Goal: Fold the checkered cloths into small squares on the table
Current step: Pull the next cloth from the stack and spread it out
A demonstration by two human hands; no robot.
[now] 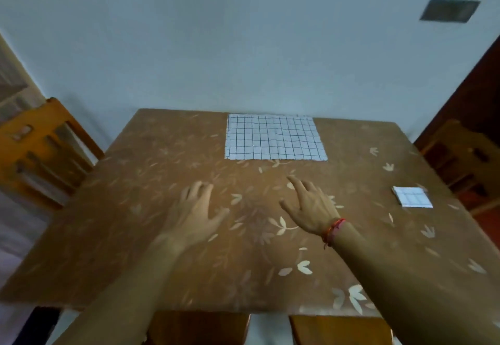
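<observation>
Cloth (274, 137) is seen spread flat at the far edge of the counter (108, 236), a little right of centre. It is white with a dark grid, and its far hem is laid close along the counter's back edge by the wall (243, 47). A second piece, the folded cloth (412, 196), is parked as a small square near the right edge, well apart from the flat one.

The left hand (198, 209) is stretched out over the middle of the counter, palm down. Its fingers (201, 189) are straight and lightly spread, and nothing is gripped. The right hand (311, 206) is held out beside it in the same way. Its fingers (297, 183) are fanned wide and pointed toward the cloth's near hem, and nothing is gripped there either. Neither piece is touched, and a strip of bare counter is left between fingertips and cloth. Whether the palms are pressed on the counter or held just above it cannot be told.

A red thread bracelet (334, 229) is worn at the right wrist. The counter is covered in brown sheeting printed with pale leaves. A wooden chair (40, 150) is set at the left side, and a second chair (460, 155) at the right, in shadow. A dark vent (449, 9) is seen high on the wall, upper right.
</observation>
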